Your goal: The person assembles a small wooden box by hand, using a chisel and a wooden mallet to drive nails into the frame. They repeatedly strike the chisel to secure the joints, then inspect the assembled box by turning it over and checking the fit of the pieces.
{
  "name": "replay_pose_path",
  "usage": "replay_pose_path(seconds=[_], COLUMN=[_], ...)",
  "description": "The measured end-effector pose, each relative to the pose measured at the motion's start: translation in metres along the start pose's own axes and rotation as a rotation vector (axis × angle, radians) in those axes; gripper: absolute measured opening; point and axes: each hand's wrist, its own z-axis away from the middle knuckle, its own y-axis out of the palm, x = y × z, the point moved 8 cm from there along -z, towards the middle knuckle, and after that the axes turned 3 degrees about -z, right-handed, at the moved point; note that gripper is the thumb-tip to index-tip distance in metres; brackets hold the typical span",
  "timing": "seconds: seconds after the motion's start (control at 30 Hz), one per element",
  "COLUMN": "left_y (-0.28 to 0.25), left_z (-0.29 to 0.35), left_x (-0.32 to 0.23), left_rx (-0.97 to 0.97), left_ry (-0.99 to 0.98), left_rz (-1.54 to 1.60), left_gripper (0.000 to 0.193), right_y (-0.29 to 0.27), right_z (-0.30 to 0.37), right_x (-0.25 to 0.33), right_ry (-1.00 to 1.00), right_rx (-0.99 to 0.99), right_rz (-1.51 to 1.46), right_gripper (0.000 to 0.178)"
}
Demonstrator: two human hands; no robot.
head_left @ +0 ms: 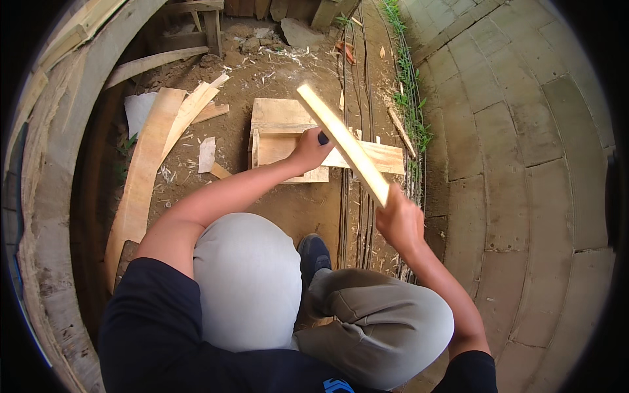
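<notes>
My right hand point(401, 221) is closed around the lower end of a pale wooden stick point(344, 145), which slants up and to the left. Ahead of me, my left hand point(310, 152) is closed on a tool with a dark blue handle point(322, 138); its working end is hidden behind the stick and my hand. Beneath my left hand lies a light wooden board point(380, 157), resting across a low wooden box point(282, 111) on the dirt. The stick passes above the board, close by the blue handle; whether they touch, I cannot tell.
Long curved planks point(145, 164) lie to the left, beside a wooden frame point(213, 33). Wood chips litter the dirt ground. Dark cables point(367, 65) run along the right side, next to green weeds point(419, 105) and a block wall point(517, 164).
</notes>
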Motion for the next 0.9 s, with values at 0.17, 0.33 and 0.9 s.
replay_pose_path(seconds=[0.17, 0.33, 0.9], left_y=[-0.02, -0.003, -0.007], left_z=[-0.004, -0.002, -0.012], left_x=[-0.002, -0.005, -0.001], left_rx=[-0.03, -0.014, 0.112], left_ry=[-0.012, 0.018, 0.014], left_rz=[-0.071, -0.042, -0.12], left_gripper=[0.032, 0.035, 0.039], right_y=[-0.059, -0.001, -0.023], right_z=[-0.032, -0.008, -0.032], right_x=[0.029, 0.01, -0.03], right_ry=[0.129, 0.141, 0.347], right_rx=[-0.183, 0.147, -0.195], right_rz=[-0.356, 0.054, -0.496], right_gripper=[0.018, 0.017, 0.022])
